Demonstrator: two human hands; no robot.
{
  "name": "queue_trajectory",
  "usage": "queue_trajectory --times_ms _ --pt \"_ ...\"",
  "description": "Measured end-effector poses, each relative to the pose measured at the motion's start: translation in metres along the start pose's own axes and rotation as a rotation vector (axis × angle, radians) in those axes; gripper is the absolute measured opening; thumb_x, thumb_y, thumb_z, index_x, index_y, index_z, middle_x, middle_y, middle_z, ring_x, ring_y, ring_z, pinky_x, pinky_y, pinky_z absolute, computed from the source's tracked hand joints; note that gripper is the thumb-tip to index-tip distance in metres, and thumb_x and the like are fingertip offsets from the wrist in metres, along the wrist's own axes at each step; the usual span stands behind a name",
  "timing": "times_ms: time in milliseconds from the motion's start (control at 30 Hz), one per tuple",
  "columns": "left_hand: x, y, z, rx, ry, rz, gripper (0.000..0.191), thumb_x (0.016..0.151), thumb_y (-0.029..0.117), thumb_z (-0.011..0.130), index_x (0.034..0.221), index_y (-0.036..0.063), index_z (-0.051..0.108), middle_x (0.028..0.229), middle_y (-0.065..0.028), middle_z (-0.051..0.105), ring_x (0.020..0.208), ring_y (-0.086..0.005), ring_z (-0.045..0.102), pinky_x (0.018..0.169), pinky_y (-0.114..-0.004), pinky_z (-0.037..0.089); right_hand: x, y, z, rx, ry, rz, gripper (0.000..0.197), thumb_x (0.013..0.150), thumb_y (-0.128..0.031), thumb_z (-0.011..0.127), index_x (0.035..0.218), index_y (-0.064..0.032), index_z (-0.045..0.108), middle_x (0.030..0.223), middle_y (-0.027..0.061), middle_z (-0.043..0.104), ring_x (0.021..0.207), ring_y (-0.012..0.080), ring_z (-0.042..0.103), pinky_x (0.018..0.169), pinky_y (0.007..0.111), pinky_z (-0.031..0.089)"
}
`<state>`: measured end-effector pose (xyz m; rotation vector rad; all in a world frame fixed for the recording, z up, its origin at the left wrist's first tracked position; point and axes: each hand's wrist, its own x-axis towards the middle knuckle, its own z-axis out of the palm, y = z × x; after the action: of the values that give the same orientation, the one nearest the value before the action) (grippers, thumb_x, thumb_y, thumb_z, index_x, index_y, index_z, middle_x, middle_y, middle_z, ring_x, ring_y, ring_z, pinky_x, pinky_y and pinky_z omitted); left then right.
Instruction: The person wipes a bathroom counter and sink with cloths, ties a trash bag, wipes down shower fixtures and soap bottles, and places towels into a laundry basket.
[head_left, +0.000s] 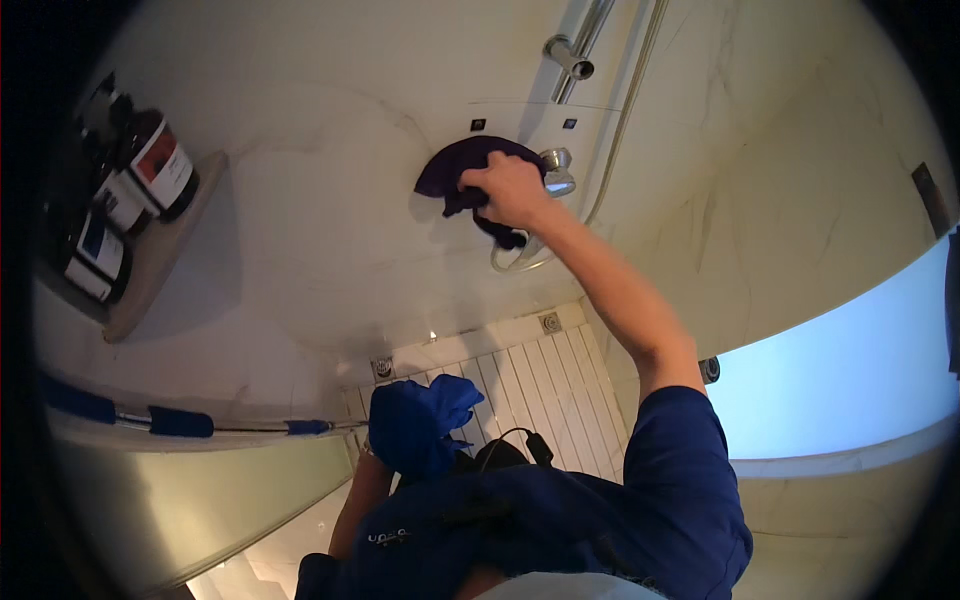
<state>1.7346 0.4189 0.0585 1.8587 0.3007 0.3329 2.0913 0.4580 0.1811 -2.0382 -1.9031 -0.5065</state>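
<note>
My right hand (512, 187) reaches up to the marble-look wall and grips a dark purple cloth (454, 163). Part of the cloth hangs loose under my fingers. Just right of it is a chrome shower fitting (557, 171), partly covered by the cloth and my hand. Low on the left, a bunched blue cloth (411, 424) sits over my left hand and hides the fingers; only the wrist (367, 454) shows below it. The blue cloth appears to be held there, close to my body.
Labelled pump bottles (161, 161) stand on a corner shelf (172, 247) at left. A chrome rail (585, 49) and a shower hose (626, 112) run up the wall. Below are the slatted floor (525, 382) and drains (550, 322). A glass panel (240, 495) edges the lower left.
</note>
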Motion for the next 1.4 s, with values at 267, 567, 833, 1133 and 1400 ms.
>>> queue_trajectory --times_ms 267,567,833,1133,1400 --pt "0.069 0.032 -0.045 0.718 0.372 0.061 0.033 0.072 0.032 0.063 0.093 0.0066 0.061 0.085 -0.0104 0.06 0.08 -0.0256 0.06 0.071 -0.041 0.047 -0.062 0.113 0.036 0.301 0.933 0.345 0.027 0.069 -0.008 0.074 0.094 -0.0058 0.064 0.092 0.0167 0.057 0.09 0.0353 0.057 0.079 0.039 0.048" --pt "0.252 0.125 -0.057 1.078 0.191 0.538 0.054 0.07 -0.003 0.06 0.122 0.0068 0.055 0.12 -0.0196 0.057 0.109 -0.035 0.054 0.088 -0.043 0.047 -0.112 0.115 0.03 1.726 0.656 0.709 0.067 0.079 -0.019 0.073 0.135 -0.0015 0.041 0.13 0.015 0.051 0.116 0.0273 0.053 0.1 0.038 0.043" --pt "0.362 0.126 -0.036 1.275 -0.304 0.279 0.045 0.057 0.0 0.07 0.099 0.0021 0.056 0.086 -0.0153 0.062 0.086 -0.0367 0.059 0.07 -0.043 0.049 -0.058 0.092 0.074 1.028 1.027 0.877 0.049 0.079 -0.015 0.074 0.12 0.0003 0.053 0.112 0.014 0.055 0.102 0.0276 0.055 0.09 0.036 0.045" --pt "0.348 0.101 -0.035 1.188 -0.108 0.366 0.059 0.061 0.002 0.068 0.117 0.0071 0.052 0.087 -0.0115 0.063 0.086 -0.0348 0.06 0.07 -0.045 0.046 -0.068 0.073 0.081 2.273 0.96 1.005 0.054 0.085 -0.016 0.069 0.131 -0.0045 0.042 0.119 0.0088 0.056 0.107 0.023 0.055 0.092 0.035 0.047" --pt "0.311 0.088 -0.013 1.348 0.267 0.616 0.064 0.055 0.002 0.073 0.115 0.0082 0.055 0.092 -0.0091 0.06 0.088 -0.029 0.058 0.072 -0.04 0.045 -0.073 0.054 0.049 1.531 0.925 0.842 0.069 0.076 -0.006 0.076 0.134 -0.0035 0.038 0.124 0.0103 0.051 0.11 0.0208 0.052 0.097 0.032 0.042"
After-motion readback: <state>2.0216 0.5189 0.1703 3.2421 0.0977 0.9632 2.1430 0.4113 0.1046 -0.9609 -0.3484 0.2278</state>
